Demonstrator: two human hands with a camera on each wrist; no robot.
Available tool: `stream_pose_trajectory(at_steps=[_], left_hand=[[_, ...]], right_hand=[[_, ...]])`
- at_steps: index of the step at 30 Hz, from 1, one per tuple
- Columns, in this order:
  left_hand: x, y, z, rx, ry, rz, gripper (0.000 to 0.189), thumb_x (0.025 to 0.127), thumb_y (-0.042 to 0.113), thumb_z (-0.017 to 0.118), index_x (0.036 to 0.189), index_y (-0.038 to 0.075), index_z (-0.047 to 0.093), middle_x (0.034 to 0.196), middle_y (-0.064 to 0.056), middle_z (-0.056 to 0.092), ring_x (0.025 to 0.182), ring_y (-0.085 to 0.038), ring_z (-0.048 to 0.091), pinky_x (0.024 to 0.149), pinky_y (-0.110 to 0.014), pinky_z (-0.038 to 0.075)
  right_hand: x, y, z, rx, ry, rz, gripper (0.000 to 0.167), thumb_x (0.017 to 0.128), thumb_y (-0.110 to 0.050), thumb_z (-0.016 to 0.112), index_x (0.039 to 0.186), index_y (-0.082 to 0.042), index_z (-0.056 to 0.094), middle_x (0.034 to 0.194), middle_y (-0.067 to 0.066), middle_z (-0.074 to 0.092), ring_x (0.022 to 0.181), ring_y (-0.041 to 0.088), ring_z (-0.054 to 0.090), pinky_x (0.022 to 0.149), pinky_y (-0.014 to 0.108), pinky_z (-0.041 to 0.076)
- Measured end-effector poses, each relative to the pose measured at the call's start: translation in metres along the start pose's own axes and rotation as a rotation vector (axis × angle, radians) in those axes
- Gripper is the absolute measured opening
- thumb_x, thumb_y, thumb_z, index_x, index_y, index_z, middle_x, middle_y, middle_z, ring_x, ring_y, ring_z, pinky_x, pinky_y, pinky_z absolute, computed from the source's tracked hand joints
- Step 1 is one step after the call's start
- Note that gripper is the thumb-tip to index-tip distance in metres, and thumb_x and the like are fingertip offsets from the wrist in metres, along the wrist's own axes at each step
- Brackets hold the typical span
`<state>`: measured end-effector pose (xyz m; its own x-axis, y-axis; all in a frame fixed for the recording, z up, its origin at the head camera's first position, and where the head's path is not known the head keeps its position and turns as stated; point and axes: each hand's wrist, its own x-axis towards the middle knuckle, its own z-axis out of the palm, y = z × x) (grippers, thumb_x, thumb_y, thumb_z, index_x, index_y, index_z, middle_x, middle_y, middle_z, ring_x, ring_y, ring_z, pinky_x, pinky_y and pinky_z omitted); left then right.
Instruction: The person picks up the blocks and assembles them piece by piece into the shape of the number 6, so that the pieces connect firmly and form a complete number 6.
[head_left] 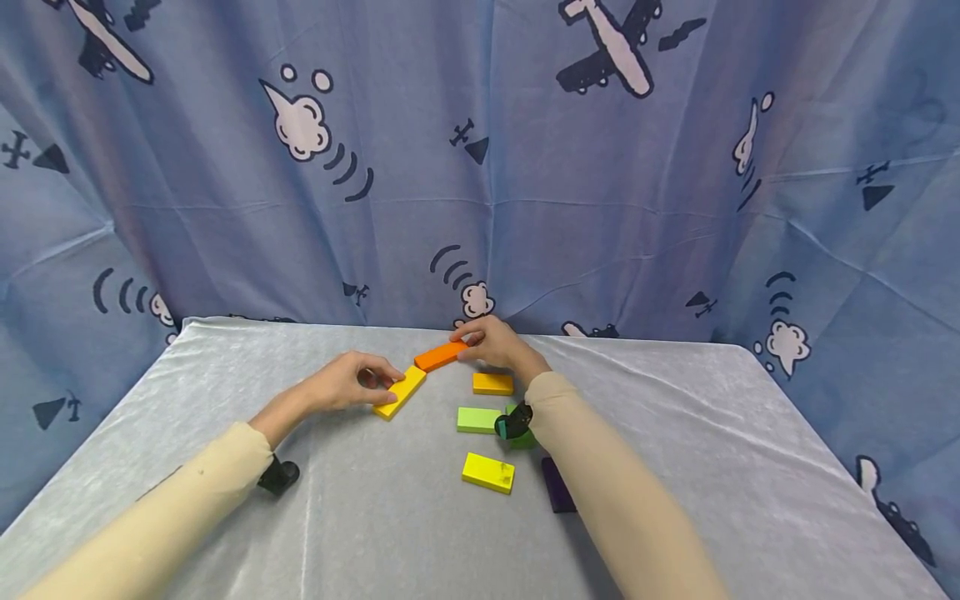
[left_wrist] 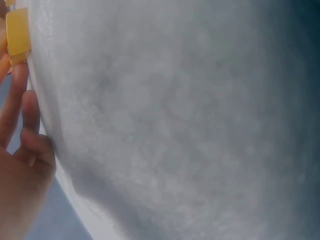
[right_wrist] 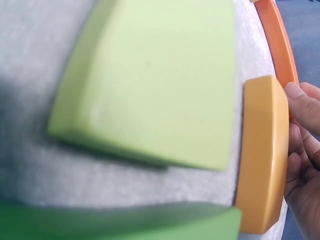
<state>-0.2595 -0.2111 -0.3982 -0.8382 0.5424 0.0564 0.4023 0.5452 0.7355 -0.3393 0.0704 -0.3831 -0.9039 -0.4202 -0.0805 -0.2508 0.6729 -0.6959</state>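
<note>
My left hand (head_left: 347,383) pinches a yellow block (head_left: 401,393) between thumb and fingers, low over the cloth. In the left wrist view the same yellow block (left_wrist: 18,32) shows at the upper left edge, by the fingertips. With thumb and fingers my right hand (head_left: 493,343) grips the right end of an orange block (head_left: 439,357). The two held blocks lie at an angle, their near ends right by each other. The right wrist view has the orange block (right_wrist: 278,42) at its upper right, with the thumb against it.
Below my right hand lie an amber block (head_left: 492,384), a light green block (head_left: 477,420) and a green block (head_left: 522,440) partly behind the wrist camera. Nearer are a bright yellow block (head_left: 488,472) and a dark purple block (head_left: 557,487). A blue curtain (head_left: 405,167) hangs behind the grey-clothed table (head_left: 360,517).
</note>
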Motion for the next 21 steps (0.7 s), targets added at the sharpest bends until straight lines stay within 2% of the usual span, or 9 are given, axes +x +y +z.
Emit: stream_pose_trajectory(at_steps=[6,21], left_hand=[[-0.0005,0.0005,-0.0011,-0.005,-0.010,0.003,0.028,0.091,0.013,0.079,0.118,0.006,0.075,0.110,-0.002,0.070,0.097,-0.019,0.064,0.087,-0.037,0.053],[-0.0008,0.0009,-0.0009,-0.005,-0.005,-0.002,0.029,0.091,0.013,0.079,0.118,0.005,0.075,0.109,-0.002,0.071,0.097,-0.019,0.064,0.086,-0.036,0.053]], right_hand=[[0.0006,0.0024,-0.0016,-0.012,0.006,0.015,0.031,0.090,-0.007,0.079,0.121,-0.011,0.076,0.121,0.011,0.068,0.109,0.028,0.060,0.098,0.039,0.049],[-0.0010,0.0076,-0.0039,0.014,-0.006,0.005,0.030,0.090,-0.005,0.078,0.120,-0.011,0.077,0.119,0.011,0.069,0.108,0.028,0.061,0.096,0.037,0.050]])
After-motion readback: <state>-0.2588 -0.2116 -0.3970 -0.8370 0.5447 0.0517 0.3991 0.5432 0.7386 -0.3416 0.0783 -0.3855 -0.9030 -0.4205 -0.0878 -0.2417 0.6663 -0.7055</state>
